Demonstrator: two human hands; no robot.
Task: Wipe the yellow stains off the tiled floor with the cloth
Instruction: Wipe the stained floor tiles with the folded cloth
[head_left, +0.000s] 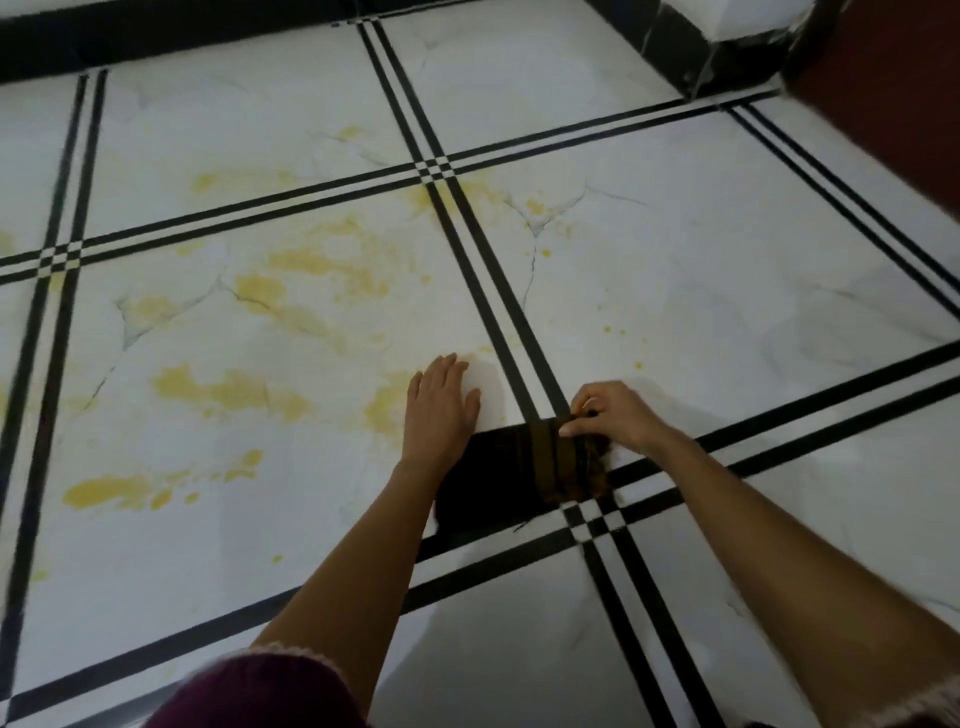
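A dark brown cloth (511, 475) with lighter brown bands lies flat on the white tiled floor (701, 270), over the black grout stripes. My right hand (610, 415) pinches the cloth's far right corner. My left hand (440, 410) lies flat with straight fingers on the tile, just left of the cloth. Yellow stains (228, 389) spread over the tile to the left, with more smears (311, 275) farther away and small drops (608, 330) on the tile to the right.
Double black stripes (467, 234) cross the floor between the tiles. A black skirting (156, 36) runs along the far wall. A dark red-brown surface (893, 93) stands at the right, with a black and white corner (727, 47) beside it.
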